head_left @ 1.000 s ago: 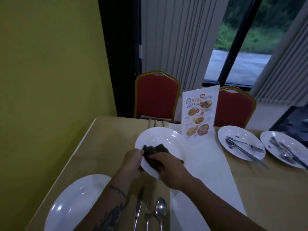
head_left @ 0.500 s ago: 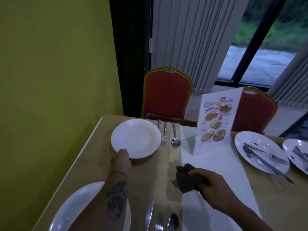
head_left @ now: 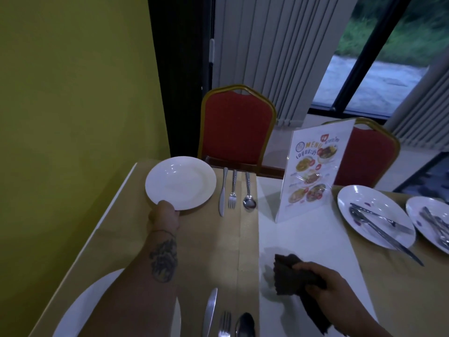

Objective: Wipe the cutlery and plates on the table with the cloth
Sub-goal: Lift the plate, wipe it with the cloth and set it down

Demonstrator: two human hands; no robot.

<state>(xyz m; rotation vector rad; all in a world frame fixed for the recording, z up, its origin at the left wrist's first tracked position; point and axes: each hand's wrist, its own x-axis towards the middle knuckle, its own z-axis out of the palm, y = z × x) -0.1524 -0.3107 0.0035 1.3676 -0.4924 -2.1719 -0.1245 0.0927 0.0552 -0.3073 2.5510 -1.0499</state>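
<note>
Two hands busy, left hand gripping white plate rim, right hand clutching dark cloth (bunched)

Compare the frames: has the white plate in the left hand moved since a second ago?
Yes. The plate went from near the menu stand to the far-left corner, left of the knife. Left hand holds its rim.

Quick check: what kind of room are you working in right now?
Most likely a restaurant dining room: a standing menu card with dish photos, red banquet chairs, and place settings with plates and cutlery.
</note>
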